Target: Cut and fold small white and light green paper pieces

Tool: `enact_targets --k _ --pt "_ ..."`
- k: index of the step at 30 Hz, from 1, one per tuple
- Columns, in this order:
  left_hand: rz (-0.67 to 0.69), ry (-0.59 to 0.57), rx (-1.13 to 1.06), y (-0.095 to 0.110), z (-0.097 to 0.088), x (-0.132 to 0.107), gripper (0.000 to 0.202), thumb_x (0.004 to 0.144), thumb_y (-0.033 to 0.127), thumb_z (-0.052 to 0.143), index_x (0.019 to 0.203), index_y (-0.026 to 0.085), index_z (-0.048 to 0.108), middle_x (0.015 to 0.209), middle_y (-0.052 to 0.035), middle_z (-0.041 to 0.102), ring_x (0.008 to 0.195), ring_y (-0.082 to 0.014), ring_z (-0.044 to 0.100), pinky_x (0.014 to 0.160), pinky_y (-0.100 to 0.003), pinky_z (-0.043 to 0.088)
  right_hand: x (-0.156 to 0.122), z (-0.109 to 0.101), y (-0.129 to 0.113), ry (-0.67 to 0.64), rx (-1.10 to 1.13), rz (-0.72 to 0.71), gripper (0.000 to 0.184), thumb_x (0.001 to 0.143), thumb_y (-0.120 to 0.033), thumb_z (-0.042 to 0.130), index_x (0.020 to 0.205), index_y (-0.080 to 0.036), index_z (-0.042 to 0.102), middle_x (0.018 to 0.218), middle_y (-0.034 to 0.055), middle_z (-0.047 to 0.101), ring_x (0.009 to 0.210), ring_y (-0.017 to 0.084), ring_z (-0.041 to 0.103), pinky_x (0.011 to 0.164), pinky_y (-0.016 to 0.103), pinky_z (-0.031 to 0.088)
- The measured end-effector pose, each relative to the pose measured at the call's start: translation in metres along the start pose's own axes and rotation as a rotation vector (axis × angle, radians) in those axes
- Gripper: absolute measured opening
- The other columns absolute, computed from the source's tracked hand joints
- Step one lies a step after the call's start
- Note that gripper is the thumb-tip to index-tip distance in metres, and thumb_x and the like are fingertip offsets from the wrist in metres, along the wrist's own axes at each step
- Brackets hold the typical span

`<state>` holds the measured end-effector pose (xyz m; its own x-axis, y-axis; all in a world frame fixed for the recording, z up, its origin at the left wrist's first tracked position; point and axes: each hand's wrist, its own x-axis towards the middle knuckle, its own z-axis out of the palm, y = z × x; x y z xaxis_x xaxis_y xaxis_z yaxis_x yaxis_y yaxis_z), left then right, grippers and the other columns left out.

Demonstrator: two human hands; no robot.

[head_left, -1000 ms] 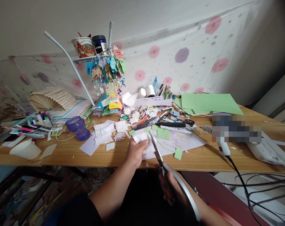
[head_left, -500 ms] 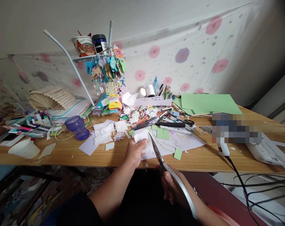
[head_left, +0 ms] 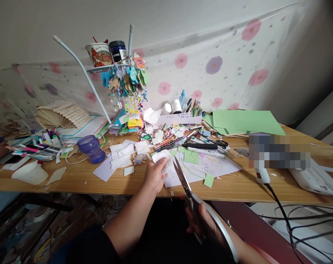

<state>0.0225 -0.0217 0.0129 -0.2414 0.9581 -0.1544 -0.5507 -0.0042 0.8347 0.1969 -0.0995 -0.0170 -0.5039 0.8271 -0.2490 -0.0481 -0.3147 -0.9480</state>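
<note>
Both full: left hand (head_left: pixel 154 176) pinching white cloth (head_left: pixel 169 165), right hand (head_left: pixel 205 222) gripping scissors (head_left: pixel 188 191); keep cloth taut, snips slow.

So the left hand (head_left: pixel 155 176) is sitting over the front edge of the worktop (head_left: pixel 108 186), its thumb (head_left: pixel 162 163) pressing down in a firm pinch. The bare left forearm (head_left: pixel 134 217) is slanting up toward that edge, coming out of a dark sleeve (head_left: pixel 99 244). Meanwhile the right hand (head_left: pixel 201 219) is hanging on the near side of the worktop, kinda shadowy, fingers (head_left: pixel 190 217) curling into a snug grip. The right forearm (head_left: pixel 239 245) is angling up toward the worktop too, mirroring the left one.
</note>
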Motion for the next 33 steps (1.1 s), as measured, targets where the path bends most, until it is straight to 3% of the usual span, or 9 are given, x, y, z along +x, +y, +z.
enact_targets --k 8,14,22,27,33 --pt "-0.062 -0.105 0.053 -0.008 -0.007 -0.004 0.031 0.058 0.029 0.077 0.074 0.015 0.055 0.057 0.0057 0.048 0.042 -0.0022 0.038 0.034 -0.014 0.018 0.005 0.002 -0.006 -0.071 0.044 -0.025 0.074 0.072 -0.078 0.037 0.11 -0.017 0.052 0.06 -0.0057 0.039 0.049 0.01 0.041 0.062 0.033 0.047" --pt "-0.118 -0.178 0.156 -0.014 -0.006 -0.009 0.034 0.058 0.034 0.076 0.077 0.015 0.056 0.053 0.0059 0.047 0.037 -0.0033 0.037 0.031 -0.015 0.019 0.006 0.004 -0.007 -0.008 0.063 -0.061 0.07 0.075 -0.074 0.037 0.112 -0.015 0.049 0.062 -0.0051 0.041 0.049 0.01 0.043 0.061 0.033 0.047" --pt "-0.084 -0.172 0.212 -0.017 -0.002 -0.011 0.036 0.058 0.037 0.075 0.08 0.015 0.058 0.055 0.0045 0.051 0.038 -0.0044 0.04 0.031 -0.016 0.02 0.011 0.004 0.0 0.028 0.065 -0.1 0.065 0.079 -0.07 0.037 0.111 -0.015 0.049 0.06 -0.0062 0.041 0.045 0.008 0.038 0.055 0.031 0.048" --pt "-0.093 -0.156 0.198 -0.017 0.0 -0.011 0.038 0.054 0.037 0.077 0.079 0.014 0.061 0.056 0.0025 0.055 0.039 -0.006 0.043 0.033 -0.017 0.026 0.013 0.005 -0.004 0.086 -0.056 -0.123 0.063 0.08 -0.068 0.038 0.106 -0.013 0.053 0.051 -0.0082 0.038 0.038 0.009 0.039 0.047 0.028 0.047" --pt "0.017 -0.043 0.204 -0.007 -0.016 0.001 0.033 0.056 0.032 0.076 0.08 0.013 0.065 0.066 -0.0023 0.064 0.048 -0.0086 0.051 0.042 -0.019 0.034 0.015 -0.007 -0.013 0.17 -0.079 -0.188 0.061 0.083 -0.064 0.037 0.113 -0.013 0.051 0.049 -0.0096 0.036 0.035 0.009 0.038 0.046 0.029 0.048"
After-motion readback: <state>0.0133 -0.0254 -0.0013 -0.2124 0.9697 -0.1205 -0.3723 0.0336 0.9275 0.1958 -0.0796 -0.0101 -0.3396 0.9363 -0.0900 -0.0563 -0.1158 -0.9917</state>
